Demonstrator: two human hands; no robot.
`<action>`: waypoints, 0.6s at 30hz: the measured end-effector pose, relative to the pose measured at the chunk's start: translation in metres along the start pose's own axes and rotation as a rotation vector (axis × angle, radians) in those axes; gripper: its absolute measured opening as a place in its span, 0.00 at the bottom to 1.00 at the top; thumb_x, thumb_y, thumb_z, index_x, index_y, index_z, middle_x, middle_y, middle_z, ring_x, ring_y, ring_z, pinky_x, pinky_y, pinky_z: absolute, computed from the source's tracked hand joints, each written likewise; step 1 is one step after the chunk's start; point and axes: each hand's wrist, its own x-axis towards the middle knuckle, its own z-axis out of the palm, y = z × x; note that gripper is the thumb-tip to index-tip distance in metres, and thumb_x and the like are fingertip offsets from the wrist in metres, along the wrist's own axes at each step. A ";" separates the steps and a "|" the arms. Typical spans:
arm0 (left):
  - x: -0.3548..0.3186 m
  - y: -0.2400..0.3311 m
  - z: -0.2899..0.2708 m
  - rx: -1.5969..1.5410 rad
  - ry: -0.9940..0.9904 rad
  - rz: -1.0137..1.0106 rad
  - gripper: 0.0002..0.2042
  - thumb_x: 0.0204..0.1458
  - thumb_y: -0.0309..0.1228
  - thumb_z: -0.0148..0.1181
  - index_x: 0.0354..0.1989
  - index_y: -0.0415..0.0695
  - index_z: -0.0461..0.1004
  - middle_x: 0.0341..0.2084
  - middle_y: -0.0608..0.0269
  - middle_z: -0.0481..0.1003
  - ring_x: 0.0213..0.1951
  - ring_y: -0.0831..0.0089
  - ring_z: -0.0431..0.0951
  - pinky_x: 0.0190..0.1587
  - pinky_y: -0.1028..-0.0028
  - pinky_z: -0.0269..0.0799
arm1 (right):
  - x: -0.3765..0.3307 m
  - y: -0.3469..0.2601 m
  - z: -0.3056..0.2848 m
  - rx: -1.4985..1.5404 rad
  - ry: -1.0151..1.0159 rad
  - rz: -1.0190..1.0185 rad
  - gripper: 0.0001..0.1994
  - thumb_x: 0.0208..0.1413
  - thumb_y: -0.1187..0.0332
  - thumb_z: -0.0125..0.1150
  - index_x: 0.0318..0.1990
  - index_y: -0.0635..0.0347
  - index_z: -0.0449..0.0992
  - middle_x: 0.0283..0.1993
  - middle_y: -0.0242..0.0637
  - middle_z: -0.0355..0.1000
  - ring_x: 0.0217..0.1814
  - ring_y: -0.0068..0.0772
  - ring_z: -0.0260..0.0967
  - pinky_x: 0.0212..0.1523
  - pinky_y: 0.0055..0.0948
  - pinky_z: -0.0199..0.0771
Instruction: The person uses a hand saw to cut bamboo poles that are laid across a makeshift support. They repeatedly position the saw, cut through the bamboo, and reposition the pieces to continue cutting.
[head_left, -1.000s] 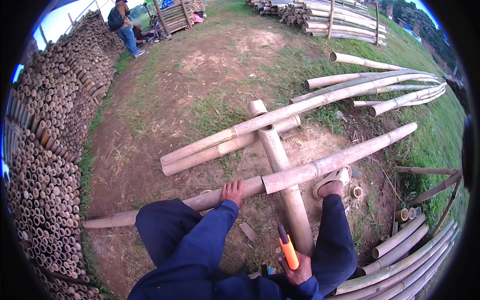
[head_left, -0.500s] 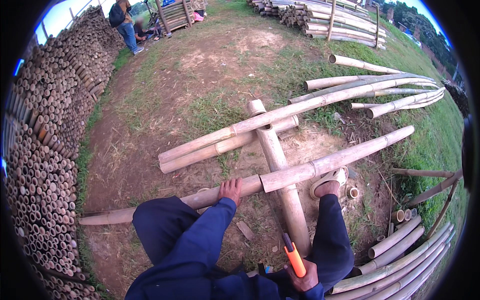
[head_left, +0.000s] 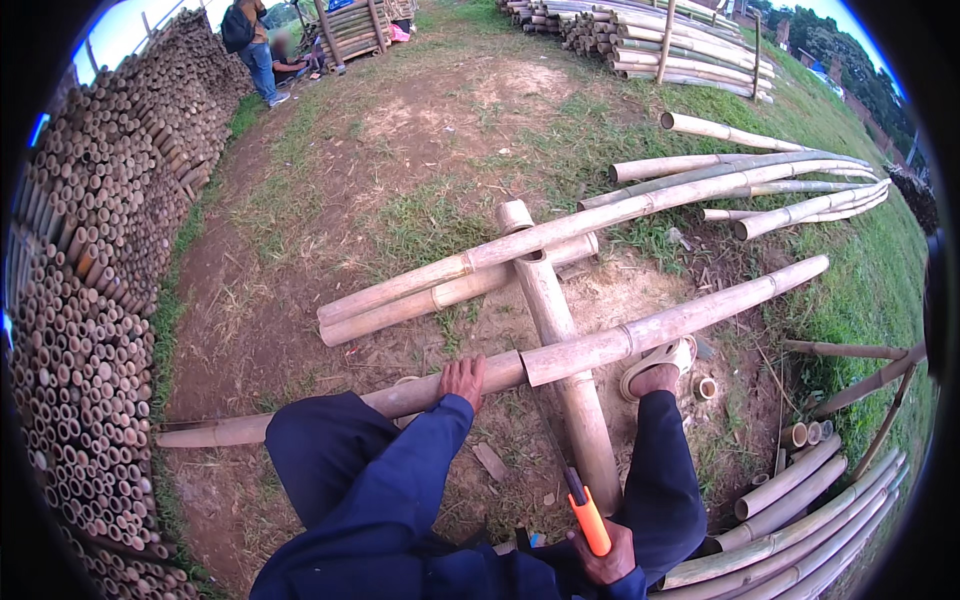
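My left hand (head_left: 462,381) is wrapped over the left section of a bamboo pole (head_left: 505,371), just left of a cut across it. To the right of the cut, the other section (head_left: 690,317) slants up to the far right and rests across a thick bamboo log (head_left: 590,430). In my right hand (head_left: 608,557), low and right of centre, is a hand saw (head_left: 592,522) with an orange handle. Its thin dark blade points up toward the cut; whether its tip touches the bamboo I cannot tell. My sandalled right foot (head_left: 655,375) is beside the log, close to the pole.
Two bamboo poles (head_left: 430,290) lie across the log's far end. More poles (head_left: 760,185) spread over the grass at right, and curved lengths (head_left: 790,540) lie at lower right. A tall stack of cut bamboo (head_left: 90,380) lines the left. Two people (head_left: 262,60) are far off.
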 end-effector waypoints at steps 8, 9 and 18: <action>0.006 0.003 -0.013 -0.043 -0.130 0.000 0.42 0.34 0.39 0.80 0.61 0.46 0.64 0.51 0.52 0.73 0.54 0.49 0.75 0.59 0.54 0.68 | -0.009 -0.004 0.005 -0.077 0.038 -0.063 0.11 0.54 0.68 0.73 0.32 0.65 0.77 0.22 0.44 0.73 0.22 0.39 0.71 0.29 0.36 0.72; 0.009 0.001 -0.012 -0.045 -0.134 0.000 0.41 0.35 0.39 0.80 0.60 0.47 0.64 0.50 0.52 0.73 0.54 0.49 0.75 0.58 0.55 0.68 | -0.006 -0.010 0.002 -0.100 0.053 -0.072 0.10 0.54 0.69 0.72 0.32 0.65 0.77 0.22 0.44 0.72 0.21 0.40 0.71 0.28 0.36 0.72; 0.005 -0.008 -0.005 -0.144 -0.192 0.006 0.40 0.36 0.41 0.80 0.59 0.47 0.64 0.51 0.51 0.73 0.56 0.50 0.74 0.61 0.52 0.67 | -0.014 0.000 0.015 -0.061 0.075 -0.083 0.10 0.55 0.69 0.72 0.34 0.66 0.77 0.23 0.44 0.72 0.22 0.42 0.72 0.28 0.36 0.72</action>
